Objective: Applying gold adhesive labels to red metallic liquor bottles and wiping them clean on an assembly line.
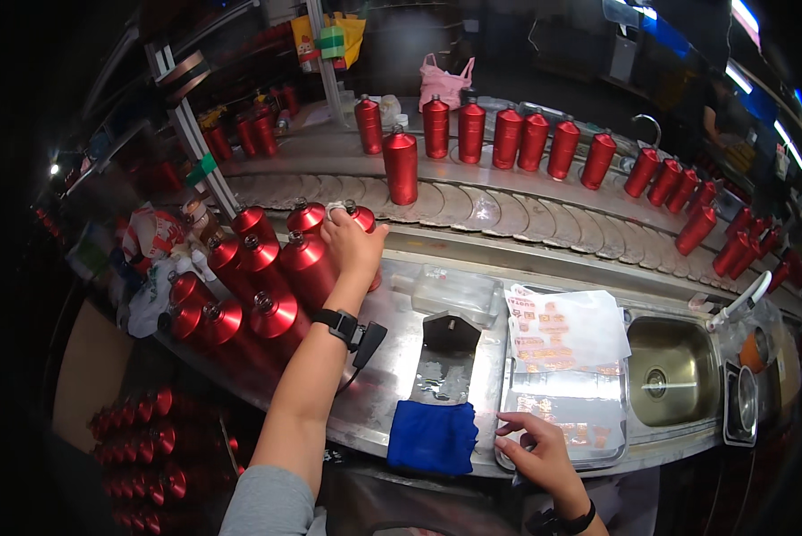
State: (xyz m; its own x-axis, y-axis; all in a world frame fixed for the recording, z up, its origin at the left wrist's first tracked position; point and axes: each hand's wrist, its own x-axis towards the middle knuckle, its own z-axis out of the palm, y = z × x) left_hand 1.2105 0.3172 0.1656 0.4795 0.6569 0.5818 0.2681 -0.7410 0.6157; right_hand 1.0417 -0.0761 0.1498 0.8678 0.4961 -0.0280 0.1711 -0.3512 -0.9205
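My left hand reaches forward over a group of red metallic bottles standing on the steel counter at the left. Its fingers close on a small white wad, perhaps cloth or tissue, beside the neck of a red bottle. The hand partly hides that bottle, and its thumb points right. Lower right, my right hand hovers by the near left corner of a metal tray. Its fingers are loosely bent and apart, with nothing visible between them. A folded blue cloth lies to its left.
A conveyor of overlapping plates runs behind the counter, bearing a red bottle. More red bottles line the far side. Printed paper sheets cover the tray, left of a sink. A clear plastic box sits mid-counter.
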